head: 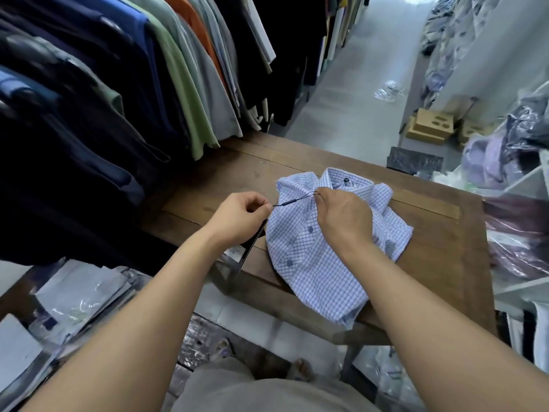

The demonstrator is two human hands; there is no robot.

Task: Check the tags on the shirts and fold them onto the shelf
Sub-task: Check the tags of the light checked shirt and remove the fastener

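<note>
A folded blue-and-white checked shirt (320, 257) lies collar-up on a brown wooden table (439, 242). A thin dark tag cord (294, 200) runs taut from the collar area to the left. My left hand (240, 217) pinches the cord's left end, and a dark flat tag (252, 248) hangs edge-on below that hand. My right hand (344, 215) rests on the shirt just under the collar and pinches the cord's other end with curled fingers.
A rail of hanging shirts (178, 72) in navy, green, grey and orange crowds the left side. Plastic-bagged garments (511, 156) fill white shelves at the right. Cardboard boxes (433, 126) sit on the grey floor beyond the table. Bagged stock (80, 295) lies low at the left.
</note>
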